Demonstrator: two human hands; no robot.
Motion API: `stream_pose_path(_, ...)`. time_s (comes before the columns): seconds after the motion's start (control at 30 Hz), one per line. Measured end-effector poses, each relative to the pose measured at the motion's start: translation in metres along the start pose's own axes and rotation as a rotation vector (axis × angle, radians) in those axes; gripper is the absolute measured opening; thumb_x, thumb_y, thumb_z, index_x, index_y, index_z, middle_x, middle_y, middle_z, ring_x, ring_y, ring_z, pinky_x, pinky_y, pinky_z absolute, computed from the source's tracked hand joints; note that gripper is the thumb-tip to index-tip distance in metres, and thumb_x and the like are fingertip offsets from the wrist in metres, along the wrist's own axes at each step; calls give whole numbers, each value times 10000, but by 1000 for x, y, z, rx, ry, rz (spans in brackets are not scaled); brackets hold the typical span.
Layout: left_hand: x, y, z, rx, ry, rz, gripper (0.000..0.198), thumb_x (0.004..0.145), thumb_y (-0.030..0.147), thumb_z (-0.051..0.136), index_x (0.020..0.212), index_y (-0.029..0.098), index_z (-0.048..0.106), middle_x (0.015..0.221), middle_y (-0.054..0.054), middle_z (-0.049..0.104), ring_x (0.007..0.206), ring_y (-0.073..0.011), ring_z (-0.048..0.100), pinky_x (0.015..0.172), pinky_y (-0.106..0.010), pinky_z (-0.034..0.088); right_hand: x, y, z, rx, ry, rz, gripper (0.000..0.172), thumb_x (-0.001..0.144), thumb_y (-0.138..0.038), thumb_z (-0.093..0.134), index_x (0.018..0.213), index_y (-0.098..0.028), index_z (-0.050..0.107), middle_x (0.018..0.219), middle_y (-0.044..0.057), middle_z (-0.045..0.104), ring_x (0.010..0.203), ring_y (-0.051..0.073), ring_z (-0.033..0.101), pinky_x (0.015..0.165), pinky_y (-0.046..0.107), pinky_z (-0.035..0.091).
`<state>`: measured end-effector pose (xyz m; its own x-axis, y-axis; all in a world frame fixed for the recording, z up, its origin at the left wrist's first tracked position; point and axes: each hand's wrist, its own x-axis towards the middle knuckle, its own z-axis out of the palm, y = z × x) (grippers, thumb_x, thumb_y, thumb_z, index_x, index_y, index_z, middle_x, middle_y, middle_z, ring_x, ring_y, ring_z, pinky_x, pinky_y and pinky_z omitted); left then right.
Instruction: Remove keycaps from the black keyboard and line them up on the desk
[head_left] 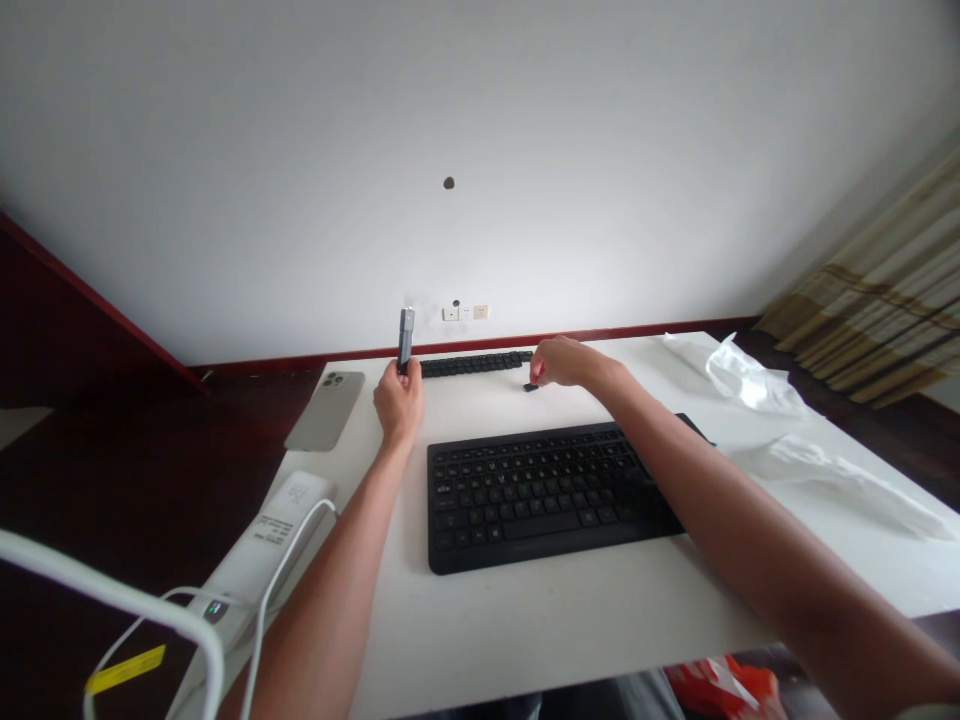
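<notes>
My left hand (400,400) is closed around a slim grey-and-black tool (406,335), which stands upright with its silvery end on top. At the back of the table, my right hand (553,362) is closed, its fingertips down at a small black keycap (531,387). Beside that hand, a row of black keycaps (476,365) stretches along the back edge. A black keyboard (525,495) lies in the middle of the table, nearer to me than both hands. My right forearm covers part of its right end.
On the left lie a phone (325,410), face down, and a white power strip (262,540) with white cables. Crumpled clear plastic (750,378) and another plastic sheet (847,475) rest on the right of the white table (570,610). The wall (570,200) stands behind.
</notes>
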<state>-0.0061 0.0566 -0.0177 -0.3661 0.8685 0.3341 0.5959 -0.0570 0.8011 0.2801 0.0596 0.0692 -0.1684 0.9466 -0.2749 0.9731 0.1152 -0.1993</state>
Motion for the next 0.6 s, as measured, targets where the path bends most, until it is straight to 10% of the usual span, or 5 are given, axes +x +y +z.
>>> stream_pose_path(0.6,0,0,1,1,-1,15,327,987,477,545,795,221,612,697,-28,664,645,-197,614,637,-271,359,14,15,8,-53,90,87,231,897,-138,690,1057,-185,851,1097,138,819,1055,297,763,930,372,582)
